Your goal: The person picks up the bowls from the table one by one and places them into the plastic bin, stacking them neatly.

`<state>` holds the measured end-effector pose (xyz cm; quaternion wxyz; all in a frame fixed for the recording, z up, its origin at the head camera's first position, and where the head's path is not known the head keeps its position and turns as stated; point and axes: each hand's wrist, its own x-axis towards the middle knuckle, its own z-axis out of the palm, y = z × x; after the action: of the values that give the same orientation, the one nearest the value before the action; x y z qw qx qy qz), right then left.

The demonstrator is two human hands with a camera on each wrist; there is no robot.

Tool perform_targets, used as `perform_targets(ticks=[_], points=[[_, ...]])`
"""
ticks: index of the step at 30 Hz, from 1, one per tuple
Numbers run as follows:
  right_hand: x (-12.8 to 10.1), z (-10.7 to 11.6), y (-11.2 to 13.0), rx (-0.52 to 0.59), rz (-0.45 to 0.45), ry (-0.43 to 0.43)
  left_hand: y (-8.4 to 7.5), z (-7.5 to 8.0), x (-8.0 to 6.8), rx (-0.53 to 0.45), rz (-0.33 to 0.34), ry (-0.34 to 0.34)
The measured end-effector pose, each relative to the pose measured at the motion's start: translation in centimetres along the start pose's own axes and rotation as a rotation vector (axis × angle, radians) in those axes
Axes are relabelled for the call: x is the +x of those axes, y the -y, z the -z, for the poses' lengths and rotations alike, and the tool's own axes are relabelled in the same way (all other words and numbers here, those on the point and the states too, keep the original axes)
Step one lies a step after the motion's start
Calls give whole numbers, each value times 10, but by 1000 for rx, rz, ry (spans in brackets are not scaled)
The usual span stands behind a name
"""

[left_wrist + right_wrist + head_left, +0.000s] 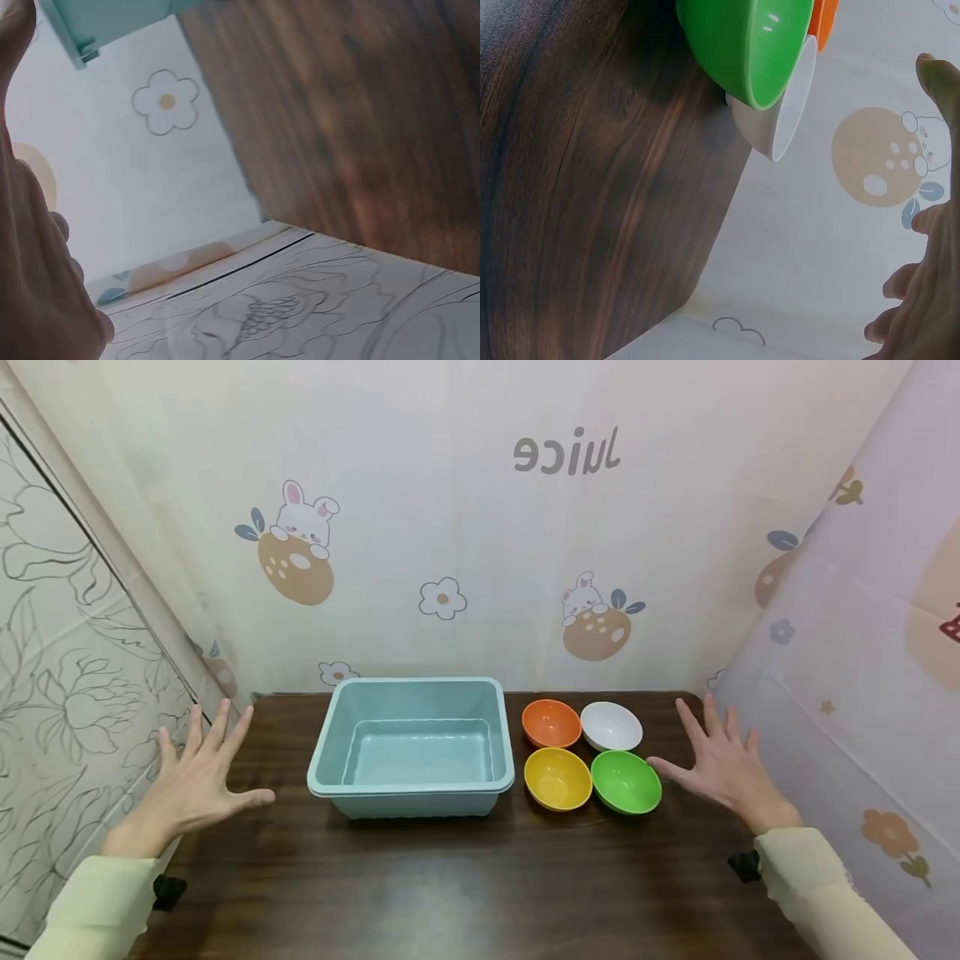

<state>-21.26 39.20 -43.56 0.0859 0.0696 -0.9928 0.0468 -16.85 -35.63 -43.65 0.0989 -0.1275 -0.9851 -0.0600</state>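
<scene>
My left hand (197,783) is spread wide over the table's left side, fingers straight, holding nothing; the light blue basin (423,806) stands to its right. On the other side my right hand (723,768) is spread too, with nothing in it. Its thumb points at the green bowl (626,782), close by the rim in the head view. Beside that bowl sits a yellow bowl (558,779). Behind them are an orange bowl (551,723) and a white bowl (611,727). All of these bowls stand upright. In the right wrist view the green bowl partly covers the white bowl (776,124).
The dark wooden table (435,885) runs back to a curtain (450,527) printed with rabbits and flowers. A panel with line-drawn flowers (67,693) borders the left side, and more printed cloth (847,693) hangs at the right.
</scene>
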Motion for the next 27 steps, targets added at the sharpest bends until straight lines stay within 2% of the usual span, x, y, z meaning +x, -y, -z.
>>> perform_targets(ticks=[5, 12, 16, 20, 27], points=[[2, -1, -4, 6, -3, 3, -3, 12, 10, -38, 4, -9], [8, 1, -5, 17, -7, 20, -16, 24, 26, -212, 19, -19], [11, 4, -4, 50, -10, 2, -24, 28, 33, -295, 32, -8], [15, 7, -1, 96, -19, -27, -31, 29, 39, -386, 56, -3], [17, 9, 4, 169, -42, -44, -41, 20, 49, -557, 44, -26]])
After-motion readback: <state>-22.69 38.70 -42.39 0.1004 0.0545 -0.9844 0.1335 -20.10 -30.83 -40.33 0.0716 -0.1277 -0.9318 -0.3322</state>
